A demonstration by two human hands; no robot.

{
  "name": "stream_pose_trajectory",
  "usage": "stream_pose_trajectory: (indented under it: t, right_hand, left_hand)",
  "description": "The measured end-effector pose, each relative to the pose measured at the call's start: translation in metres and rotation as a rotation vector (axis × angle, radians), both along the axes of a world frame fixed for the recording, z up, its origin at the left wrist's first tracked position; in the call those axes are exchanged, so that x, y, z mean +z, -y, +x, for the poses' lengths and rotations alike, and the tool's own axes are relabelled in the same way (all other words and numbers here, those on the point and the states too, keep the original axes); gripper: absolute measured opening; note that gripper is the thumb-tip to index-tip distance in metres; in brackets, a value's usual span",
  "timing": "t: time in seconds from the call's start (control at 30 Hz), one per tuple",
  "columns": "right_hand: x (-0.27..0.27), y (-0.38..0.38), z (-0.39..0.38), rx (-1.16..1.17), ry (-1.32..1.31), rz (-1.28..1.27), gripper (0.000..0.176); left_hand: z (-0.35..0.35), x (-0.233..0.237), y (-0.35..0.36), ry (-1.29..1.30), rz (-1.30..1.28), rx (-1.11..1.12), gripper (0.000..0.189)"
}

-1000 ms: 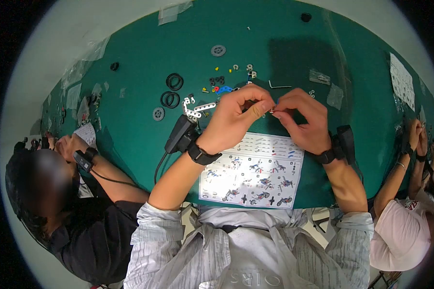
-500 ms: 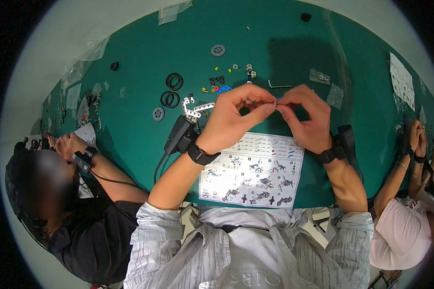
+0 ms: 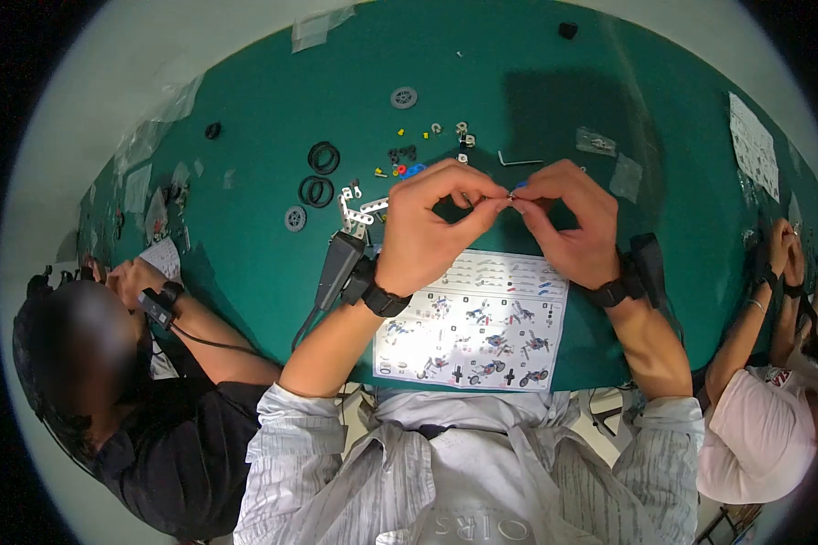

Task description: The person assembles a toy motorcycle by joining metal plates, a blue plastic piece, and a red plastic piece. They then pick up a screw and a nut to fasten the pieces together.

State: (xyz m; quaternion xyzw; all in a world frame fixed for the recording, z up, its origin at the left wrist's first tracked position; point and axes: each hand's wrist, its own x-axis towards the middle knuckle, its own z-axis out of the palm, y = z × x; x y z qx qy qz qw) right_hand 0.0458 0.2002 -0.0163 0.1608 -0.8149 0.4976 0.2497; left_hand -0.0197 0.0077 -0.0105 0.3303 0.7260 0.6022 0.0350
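My left hand (image 3: 438, 222) and my right hand (image 3: 573, 222) meet above the table, thumb and forefinger of each pinched together. Between the fingertips is a tiny metallic piece (image 3: 511, 196), too small to name. A bit of blue (image 3: 522, 184) shows at the right fingertips. Below my hands lies a printed instruction sheet (image 3: 468, 341) with step pictures of a motorcycle model. Just left of my left hand are white perforated strips (image 3: 358, 216), partly hidden by the wrist device. Blue pieces (image 3: 413, 171) lie behind my left knuckles.
Black tyres (image 3: 323, 158), grey wheels (image 3: 404, 97), small yellow pieces (image 3: 379, 172) and an Allen key (image 3: 519, 163) lie beyond my hands. Plastic bags (image 3: 596, 141) are at right. One person (image 3: 182, 445) sits at left, others (image 3: 763, 427) at right.
My view has shifted slightly, so the table things appear a little further left. Both hands stay pinched together at the tiny piece, with fingertips slightly closer.
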Motion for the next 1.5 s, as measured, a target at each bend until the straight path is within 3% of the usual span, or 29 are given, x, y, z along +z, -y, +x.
stream_pose_trajectory:
  t: [1.5]
  right_hand:
    - [0.0027, -0.0055, -0.0046, 0.049, -0.053, 0.112, 0.019]
  left_hand:
    - [-0.0037, -0.0053, 0.0022, -0.178, -0.007, -0.038, 0.019]
